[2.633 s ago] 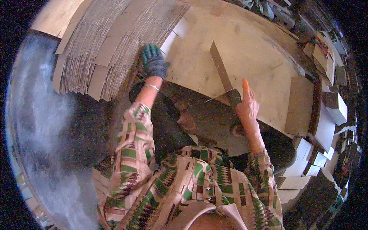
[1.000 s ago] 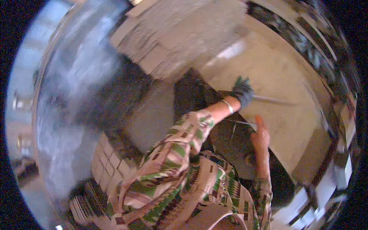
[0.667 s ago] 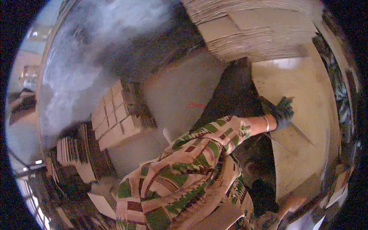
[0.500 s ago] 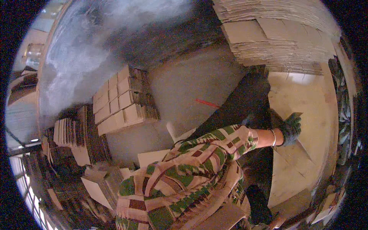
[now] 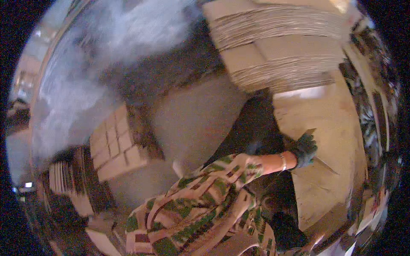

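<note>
My left hand (image 5: 305,151), in a dark grey-green knit glove with a pale band at the wrist, reaches across to the right. Its fingers are curled on a flap of a flat brown cardboard sheet (image 5: 324,196). A small cardboard corner pokes out past the fingertips, and slits in the board run just below the hand. The patterned sleeve (image 5: 200,192) of my left arm spans the lower middle. My right hand does not show; the lower right is blurred.
Tall stacks of flat cardboard (image 5: 282,47) stand beyond the sheet. On the grey floor (image 5: 192,115) to the left sits a block of bundled cardboard (image 5: 113,145), with more cardboard stacks (image 5: 64,177) farther left. Cloudy plastic film (image 5: 102,55) hangs at the upper left.
The view has shifted, so the sheet, stacks and left hand appear farther left. My left hand stays on the same flap. Skin seen at the lower right edge earlier can no longer be made out.
</note>
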Demonstrator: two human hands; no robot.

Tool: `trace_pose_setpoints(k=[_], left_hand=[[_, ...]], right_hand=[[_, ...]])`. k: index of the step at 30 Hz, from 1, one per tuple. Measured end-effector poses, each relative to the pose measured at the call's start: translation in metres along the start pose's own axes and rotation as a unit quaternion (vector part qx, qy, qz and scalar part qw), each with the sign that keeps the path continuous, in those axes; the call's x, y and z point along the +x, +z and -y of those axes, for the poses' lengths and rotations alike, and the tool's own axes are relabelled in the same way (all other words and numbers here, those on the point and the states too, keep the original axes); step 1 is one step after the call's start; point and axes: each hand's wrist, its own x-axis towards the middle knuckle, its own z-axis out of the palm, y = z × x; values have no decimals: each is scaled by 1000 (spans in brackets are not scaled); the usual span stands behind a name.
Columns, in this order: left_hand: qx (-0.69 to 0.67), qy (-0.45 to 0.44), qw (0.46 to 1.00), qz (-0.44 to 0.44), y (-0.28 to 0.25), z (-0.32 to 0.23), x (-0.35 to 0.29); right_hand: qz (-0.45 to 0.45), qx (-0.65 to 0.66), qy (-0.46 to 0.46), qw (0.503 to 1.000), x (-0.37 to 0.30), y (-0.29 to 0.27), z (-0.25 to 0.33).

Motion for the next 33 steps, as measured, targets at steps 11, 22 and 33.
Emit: trace_pose_setpoints(k=[11,22,33], left_hand=[[-36,75,997,-1,-4,-15,0],[43,107,983,144,67,31,-35],[64,72,937,336,105,-56,-23]], right_hand=[[-26,-47,25,998,75,-11,-124],[-72,176,-32,981,0,-66,71],[-14,248,-36,968,-21,-92,122]])
